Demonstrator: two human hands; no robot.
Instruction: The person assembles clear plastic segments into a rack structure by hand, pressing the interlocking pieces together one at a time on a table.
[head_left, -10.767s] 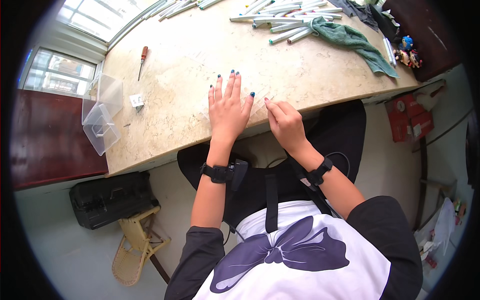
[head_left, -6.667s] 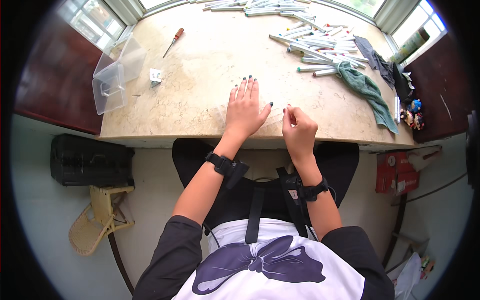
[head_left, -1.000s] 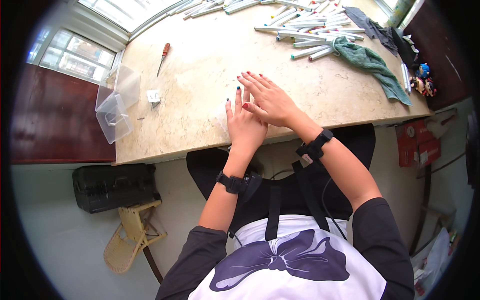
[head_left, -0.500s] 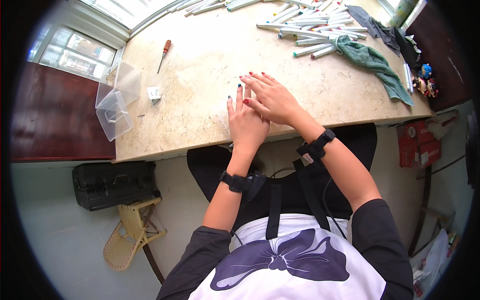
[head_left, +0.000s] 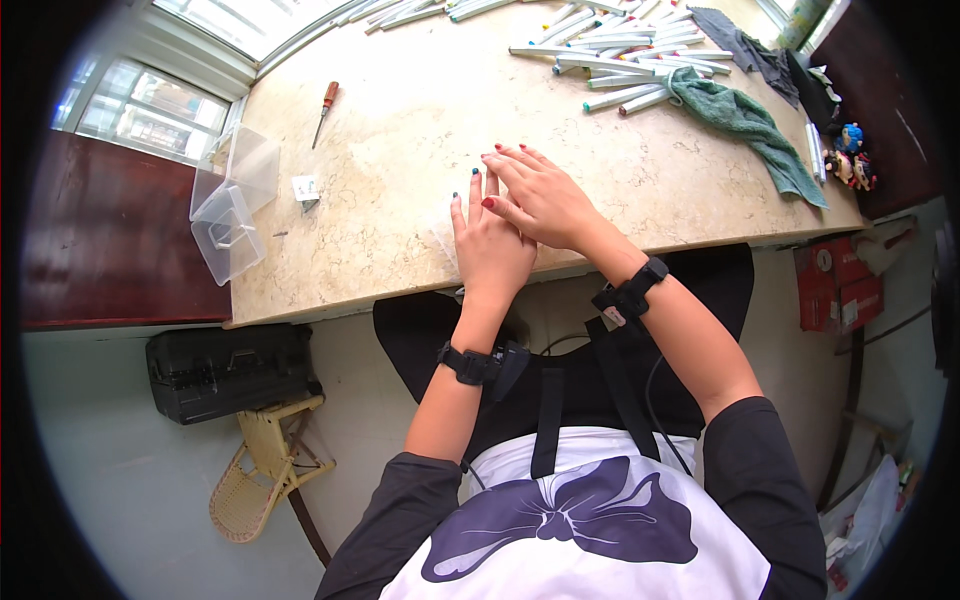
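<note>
Near the front edge of the stone tabletop (head_left: 370, 240), my left hand (head_left: 492, 245) lies palm down with its fingers stretched forward. My right hand (head_left: 545, 200) rests across it, also palm down, covering part of the left fingers. Nothing shows in the fingers of either hand, though what lies under the palms is hidden. A clear, faint plastic piece (head_left: 441, 240) peeks out beside the left hand; its kind is not plain. Farther off to the left is a small white tag-like item (head_left: 304, 188), and beyond that a screwdriver (head_left: 326, 112) with a red-brown handle.
Two clear plastic boxes (head_left: 228, 235) stand at the table's left edge. Many white-barrelled markers (head_left: 620, 60) are heaped at the back, beside a green cloth (head_left: 745, 125) and a grey cloth (head_left: 745, 50). Small figurines (head_left: 852, 158) sit far right. A black toolbox (head_left: 232, 370) stands below left.
Both hands keep the same pose, one over the other. The view has shifted very slightly; no object has visibly moved.
</note>
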